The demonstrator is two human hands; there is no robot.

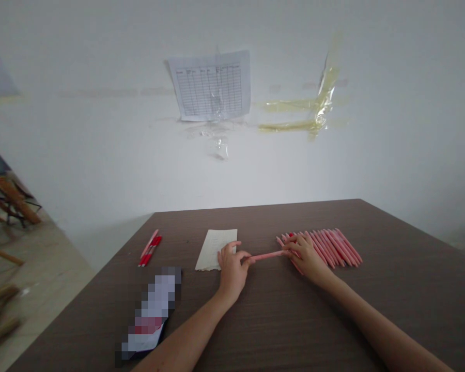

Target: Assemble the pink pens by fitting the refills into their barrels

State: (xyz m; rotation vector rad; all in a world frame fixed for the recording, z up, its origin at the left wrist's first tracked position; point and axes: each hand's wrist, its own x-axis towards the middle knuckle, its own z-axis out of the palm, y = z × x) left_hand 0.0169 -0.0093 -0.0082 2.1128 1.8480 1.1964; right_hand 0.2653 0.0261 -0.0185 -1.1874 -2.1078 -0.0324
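A slim pink pen [268, 256] is stretched sideways between my two hands above the dark tabletop. My left hand [232, 268] pinches its left end between thumb and forefinger, with the other fingers spread over the edge of a cream sheet of paper [213, 248]. The fingers of my right hand [304, 253] close on its right end. Just beyond and beside that hand lies a row of several similar pink pens [331, 248], side by side and slanted; my fingers hide part of the row's left side.
At the table's left lie a pink pen [150, 243] and red pens [151, 251]. A blurred-out, dark-edged flat object [151, 312] rests near my left forearm. Behind the table [256, 217] rises a white wall with a taped printed sheet [213, 85]. Wooden furniture [8, 194] stands at far left.
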